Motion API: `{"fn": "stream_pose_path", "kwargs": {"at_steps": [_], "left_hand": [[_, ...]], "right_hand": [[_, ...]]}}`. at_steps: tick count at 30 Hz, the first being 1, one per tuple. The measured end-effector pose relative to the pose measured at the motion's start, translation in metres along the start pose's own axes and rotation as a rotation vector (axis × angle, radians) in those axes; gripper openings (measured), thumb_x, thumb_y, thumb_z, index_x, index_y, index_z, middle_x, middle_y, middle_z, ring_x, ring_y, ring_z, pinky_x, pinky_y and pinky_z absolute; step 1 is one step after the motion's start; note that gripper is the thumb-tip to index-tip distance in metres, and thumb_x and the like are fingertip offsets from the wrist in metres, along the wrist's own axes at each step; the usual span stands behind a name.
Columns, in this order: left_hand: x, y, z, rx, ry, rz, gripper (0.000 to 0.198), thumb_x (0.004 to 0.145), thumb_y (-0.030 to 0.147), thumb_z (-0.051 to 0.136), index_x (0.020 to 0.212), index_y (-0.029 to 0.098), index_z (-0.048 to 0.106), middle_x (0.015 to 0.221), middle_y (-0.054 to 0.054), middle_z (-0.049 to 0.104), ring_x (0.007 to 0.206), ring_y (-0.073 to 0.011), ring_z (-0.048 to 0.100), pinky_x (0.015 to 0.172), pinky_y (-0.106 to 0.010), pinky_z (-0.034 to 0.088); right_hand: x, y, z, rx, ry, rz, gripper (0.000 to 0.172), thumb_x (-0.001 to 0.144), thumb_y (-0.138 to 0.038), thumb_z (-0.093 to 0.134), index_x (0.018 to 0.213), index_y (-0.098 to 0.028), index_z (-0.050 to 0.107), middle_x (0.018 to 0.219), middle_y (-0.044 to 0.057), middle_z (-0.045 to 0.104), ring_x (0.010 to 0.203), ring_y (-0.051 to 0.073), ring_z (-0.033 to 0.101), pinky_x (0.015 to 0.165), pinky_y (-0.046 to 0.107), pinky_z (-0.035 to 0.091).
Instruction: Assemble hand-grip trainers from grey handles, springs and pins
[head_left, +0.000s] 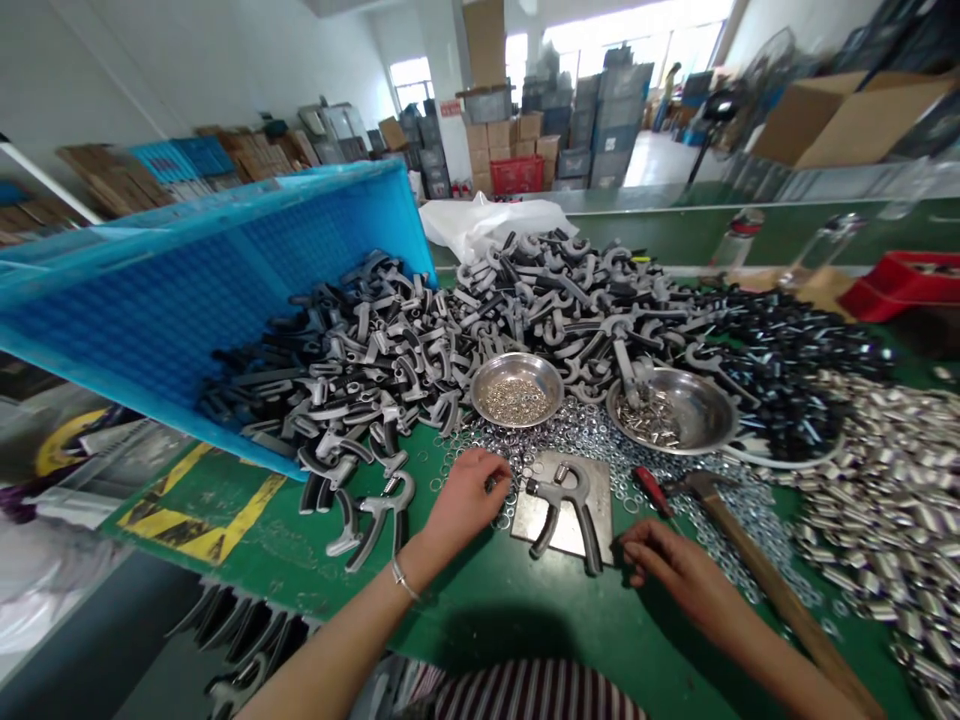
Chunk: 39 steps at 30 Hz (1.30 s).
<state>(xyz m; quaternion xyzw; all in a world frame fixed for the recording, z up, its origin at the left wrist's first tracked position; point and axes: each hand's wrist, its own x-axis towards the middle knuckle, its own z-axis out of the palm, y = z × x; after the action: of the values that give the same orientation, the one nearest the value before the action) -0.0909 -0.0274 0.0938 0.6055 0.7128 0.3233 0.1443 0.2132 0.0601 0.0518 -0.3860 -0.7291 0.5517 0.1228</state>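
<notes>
A grey-and-black hand grip exerciser [566, 508] lies on a square metal plate [526, 530] with its two handles pointing towards me. My left hand [469, 495] is just left of the plate, over scattered metal rings [504, 518]. Its fingers are curled in, and whatever may be between them is hidden. On the plate's other side, my right hand [664, 560] rests low, with bent fingers close together near the exerciser's right handle; I cannot make out anything in them. Further grip exercisers [382, 510] lie left of my left forearm.
A blue crate [225, 255] tips out grip parts [405, 350] at the left. Behind the plate stand two steel bowls [516, 418] [705, 408] of small metal pieces. A hammer [757, 560], a red-handled screwdriver [651, 488] and metal sleeves [885, 500] lie at the right.
</notes>
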Motion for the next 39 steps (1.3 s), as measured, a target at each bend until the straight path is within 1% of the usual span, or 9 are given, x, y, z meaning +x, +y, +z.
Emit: {"fn": "stream_pose_path", "kwargs": {"at_steps": [6,9,12,14,20,27,30,33,39], "left_hand": [[0.007,0.011,0.017,-0.226,-0.1,-0.159,0.007,0.08,0.017,0.059,0.083,0.019,0.065,0.074,0.002,0.062,0.07,-0.014,0.057,0.068,-0.024,0.044],[0.01,0.012,0.028,-0.282,-0.134,-0.2,0.008,0.083,0.022,0.061,0.086,0.018,0.066,0.071,0.002,0.063,0.068,-0.0141,0.057,0.065,-0.024,0.043],[0.014,0.011,0.042,-0.208,-0.171,-0.056,0.009,0.088,0.024,0.06,0.087,0.018,0.067,0.082,-0.001,0.067,0.079,-0.0165,0.06,0.076,-0.028,0.045],[0.016,0.01,0.053,-0.085,-0.175,0.09,0.011,0.091,0.025,0.06,0.086,0.018,0.066,0.089,-0.003,0.068,0.09,-0.019,0.059,0.087,-0.033,0.042],[0.018,-0.001,0.079,0.092,-0.151,0.229,0.018,0.097,0.033,0.054,0.092,0.019,0.065,0.093,-0.003,0.066,0.097,-0.02,0.055,0.093,-0.036,0.037],[0.019,-0.005,0.078,0.219,-0.166,0.383,0.024,0.101,0.033,0.045,0.098,0.018,0.064,0.097,-0.006,0.066,0.098,-0.0214,0.055,0.096,-0.04,0.037],[0.017,-0.006,0.072,0.321,-0.206,0.5,0.024,0.102,0.028,0.043,0.109,0.017,0.063,0.104,-0.008,0.066,0.101,-0.0215,0.055,0.097,-0.041,0.038],[0.007,-0.009,0.067,0.4,-0.236,0.598,0.03,0.102,0.023,0.042,0.127,0.016,0.055,0.121,-0.01,0.064,0.112,-0.0215,0.054,0.104,-0.041,0.036],[-0.011,-0.008,0.065,0.491,-0.248,0.593,0.041,0.103,0.021,0.036,0.142,0.012,0.043,0.142,-0.011,0.053,0.13,-0.0243,0.045,0.11,-0.042,0.031]], "right_hand": [[0.02,-0.02,-0.002,-0.001,0.124,-0.015,0.024,0.088,-0.043,0.061,0.079,-0.022,0.063,0.07,0.001,0.071,0.061,0.02,0.067,0.064,0.033,0.052],[0.046,-0.026,0.01,-0.189,0.229,-0.222,0.02,0.091,-0.037,0.059,0.08,-0.021,0.065,0.077,0.003,0.071,0.071,0.021,0.067,0.07,0.034,0.052],[0.068,-0.022,0.028,-0.419,0.248,-0.521,0.018,0.096,-0.031,0.055,0.085,-0.021,0.065,0.088,0.006,0.069,0.088,0.023,0.063,0.082,0.037,0.05],[0.077,-0.015,0.037,-0.476,0.241,-0.6,0.019,0.098,-0.03,0.052,0.088,-0.02,0.064,0.09,0.008,0.068,0.091,0.024,0.06,0.084,0.039,0.05],[0.083,0.004,0.042,-0.522,0.269,-0.61,0.019,0.099,-0.029,0.051,0.089,-0.018,0.063,0.089,0.009,0.066,0.09,0.024,0.059,0.084,0.04,0.05],[0.081,0.006,0.038,-0.7,0.212,-0.689,0.018,0.099,-0.022,0.049,0.1,-0.014,0.065,0.096,0.012,0.068,0.089,0.025,0.059,0.082,0.041,0.053],[0.069,0.005,0.031,-0.925,0.133,-0.778,0.03,0.096,-0.009,0.044,0.122,-0.009,0.06,0.113,0.016,0.067,0.101,0.026,0.059,0.087,0.04,0.054],[0.054,0.005,0.027,-1.087,0.075,-0.759,0.051,0.09,-0.001,0.042,0.14,-0.009,0.048,0.135,0.018,0.059,0.11,0.028,0.058,0.091,0.042,0.056],[0.044,0.006,0.031,-1.165,0.026,-0.659,0.062,0.085,0.002,0.044,0.145,-0.01,0.043,0.145,0.017,0.052,0.109,0.029,0.059,0.092,0.043,0.057]]}}
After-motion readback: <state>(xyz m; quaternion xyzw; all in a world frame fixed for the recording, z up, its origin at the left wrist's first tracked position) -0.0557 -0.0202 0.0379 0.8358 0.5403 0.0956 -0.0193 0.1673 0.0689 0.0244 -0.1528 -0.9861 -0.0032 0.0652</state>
